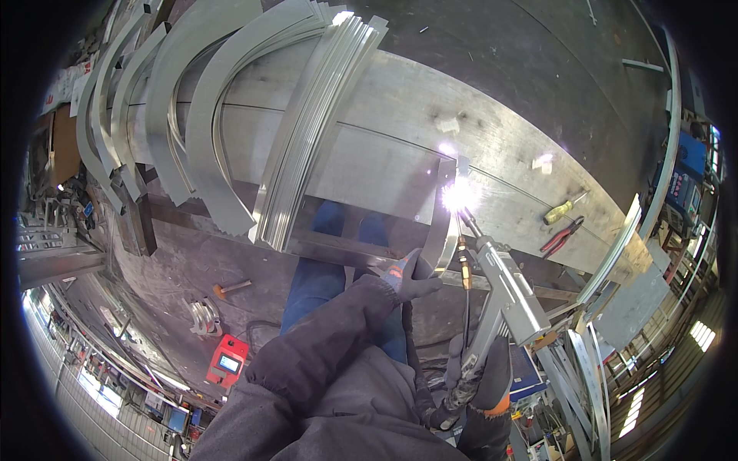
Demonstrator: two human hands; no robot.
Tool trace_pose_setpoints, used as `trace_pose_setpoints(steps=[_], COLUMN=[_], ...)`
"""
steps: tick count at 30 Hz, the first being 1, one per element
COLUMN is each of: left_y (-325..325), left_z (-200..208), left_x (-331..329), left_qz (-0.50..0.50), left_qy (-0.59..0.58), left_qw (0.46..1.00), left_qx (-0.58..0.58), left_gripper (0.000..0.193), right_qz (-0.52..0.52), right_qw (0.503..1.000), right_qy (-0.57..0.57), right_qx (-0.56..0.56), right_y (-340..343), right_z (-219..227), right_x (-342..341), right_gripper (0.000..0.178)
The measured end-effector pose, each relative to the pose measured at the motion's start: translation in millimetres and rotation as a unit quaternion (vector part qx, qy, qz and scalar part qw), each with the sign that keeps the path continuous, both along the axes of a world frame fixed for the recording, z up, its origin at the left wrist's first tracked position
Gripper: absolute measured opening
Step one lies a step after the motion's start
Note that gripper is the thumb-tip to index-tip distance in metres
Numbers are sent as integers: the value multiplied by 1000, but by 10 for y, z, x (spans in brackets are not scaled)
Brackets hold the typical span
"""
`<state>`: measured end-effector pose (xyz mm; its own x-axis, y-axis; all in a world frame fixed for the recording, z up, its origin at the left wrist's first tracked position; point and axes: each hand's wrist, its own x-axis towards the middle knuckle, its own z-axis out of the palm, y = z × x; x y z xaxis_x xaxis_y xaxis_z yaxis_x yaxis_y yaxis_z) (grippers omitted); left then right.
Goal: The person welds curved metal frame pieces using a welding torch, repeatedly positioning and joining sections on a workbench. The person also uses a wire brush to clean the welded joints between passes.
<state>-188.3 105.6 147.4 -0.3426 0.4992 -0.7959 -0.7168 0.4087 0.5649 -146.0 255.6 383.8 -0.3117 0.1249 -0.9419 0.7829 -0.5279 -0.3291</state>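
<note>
My gloved left hand [413, 278] is closed on the near end of a curved metal strip [440, 237]. The strip stands on a long, bare metal work surface [384, 165]. In my gloved right hand [483, 375] is a boxy grey welding torch [510, 296], gripped by its handle. Its nozzle points at the strip's far end, where a white-hot glare with sparks [460, 197] hides the joint. A black hose with a brass fitting [464, 265] runs down beside the torch.
Stacked straight metal strips [315, 131] and several curved plates [211, 115] lie to the left. Right of the torch are a yellow-handled screwdriver [559, 212] and red-handled pliers [562, 237]. On the floor sit a hammer [231, 289] and a red box with a screen [227, 360].
</note>
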Motion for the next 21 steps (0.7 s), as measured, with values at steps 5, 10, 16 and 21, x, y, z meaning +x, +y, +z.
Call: trace_pose_setpoints(steps=[5, 10, 16, 21], left_y=[9, 2, 56, 68], left_z=[-110, -176, -380, -320], left_x=[48, 126, 296, 271], left_qz=[-24, 10, -5, 10], left_qy=[-13, 8, 16, 16], left_qw=[1000, 999, 1000, 1000], left_qx=[7, 31, 8, 2], left_gripper=[99, 67, 69, 60], right_qz=[-1, 5, 18, 6], right_qw=[1000, 1000, 999, 1000], right_qy=[-6, -9, 6, 11], right_qx=[15, 19, 33, 26], right_y=[-22, -43, -33, -25], right_z=[37, 66, 54, 34], right_x=[45, 46, 175, 321], right_gripper=[66, 65, 63, 62])
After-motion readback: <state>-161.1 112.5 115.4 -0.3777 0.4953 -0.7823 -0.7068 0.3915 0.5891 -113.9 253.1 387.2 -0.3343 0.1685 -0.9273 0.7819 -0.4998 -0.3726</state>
